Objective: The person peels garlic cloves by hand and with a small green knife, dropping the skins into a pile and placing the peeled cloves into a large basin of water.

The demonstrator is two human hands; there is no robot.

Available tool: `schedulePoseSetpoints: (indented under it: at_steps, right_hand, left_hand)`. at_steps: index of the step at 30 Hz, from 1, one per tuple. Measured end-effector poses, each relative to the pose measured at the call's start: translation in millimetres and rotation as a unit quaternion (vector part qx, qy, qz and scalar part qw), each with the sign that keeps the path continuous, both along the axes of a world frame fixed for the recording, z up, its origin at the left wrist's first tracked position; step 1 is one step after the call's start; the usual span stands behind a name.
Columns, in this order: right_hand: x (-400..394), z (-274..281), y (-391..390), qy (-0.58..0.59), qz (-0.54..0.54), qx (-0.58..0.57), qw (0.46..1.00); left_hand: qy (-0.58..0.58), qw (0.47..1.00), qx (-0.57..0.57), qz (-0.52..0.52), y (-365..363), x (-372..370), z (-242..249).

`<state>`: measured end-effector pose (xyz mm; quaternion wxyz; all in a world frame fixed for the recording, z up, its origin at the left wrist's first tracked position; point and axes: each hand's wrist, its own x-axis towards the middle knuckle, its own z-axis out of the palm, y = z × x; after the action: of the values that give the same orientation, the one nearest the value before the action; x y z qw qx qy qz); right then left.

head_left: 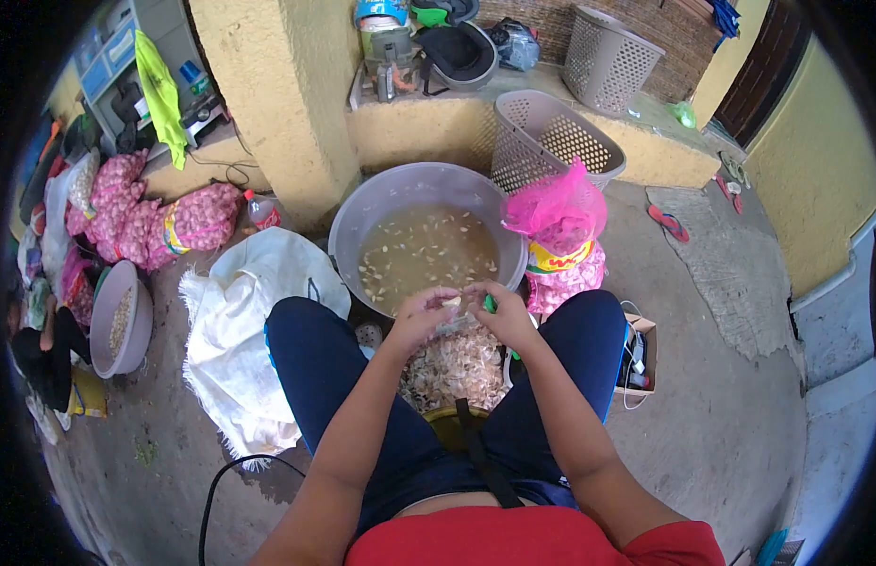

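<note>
My left hand (422, 318) pinches a pale garlic clove (452, 302) above a pile of garlic skins (457, 366) between my knees. Close beside it, my right hand (502, 316) is closed around a small green-handled tool (490, 304); its working end is too small to make out. Just beyond both hands stands a large grey basin (362, 193) of cloudy water with many peeled cloves floating in it. A pink mesh sack of garlic (565, 278) leans at the basin's right side.
A white woven sack (235, 349) lies left of my legs. Further left are full garlic sacks (197, 222), a smaller tub (141, 330) of cloves and a seated person. Perforated baskets (513, 141) stand behind the basin. A box (645, 354) with cables sits by my right knee.
</note>
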<state>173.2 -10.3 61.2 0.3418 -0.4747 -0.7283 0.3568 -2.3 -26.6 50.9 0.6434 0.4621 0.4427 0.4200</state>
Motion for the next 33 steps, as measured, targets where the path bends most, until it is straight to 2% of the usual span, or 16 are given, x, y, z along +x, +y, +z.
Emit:
schedulePoseSetpoints:
  at_steps: [5,9,12,15,23,29,32,33]
  right_hand:
    - [-0.4,4.4,-1.8,-0.023,0.016,0.052,0.998]
    - [-0.2,3.8,-2.1,-0.050,0.026,0.047,0.997]
    - [0.1,-1.0,-0.8,-0.073,0.024,0.064,0.995]
    - [-0.5,-3.4,-0.5,-0.107,0.033,0.081,0.990]
    - [-4.1,-6.6,-3.9,-0.169,0.051,0.083,0.981]
    - [-7.7,-10.0,-3.3,-0.111,0.036,0.074,0.990]
    - [-4.8,-5.6,-2.1,-0.034,0.026,-0.036,0.998]
    - [-2.9,-5.9,-1.4,-0.016,0.028,-0.041,0.999]
  left_hand:
    - [-0.009,1.000,-0.002,-0.017,1.0,0.4,0.3]
    - [-0.019,0.998,-0.032,-0.041,-0.7,-0.1,7.8]
    - [-0.006,0.999,0.038,-0.034,-0.2,2.7,0.2]
    - [0.037,0.998,0.027,-0.040,-0.6,0.4,0.4]
    - [0.059,0.995,0.024,-0.070,-1.0,-0.8,-1.6]
    - [0.119,0.989,0.033,-0.080,1.4,-1.1,-10.8]
    - [0.138,0.985,0.084,-0.066,3.4,-0.6,-21.0]
    - [0.143,0.982,0.106,-0.063,3.2,-0.1,-19.4]
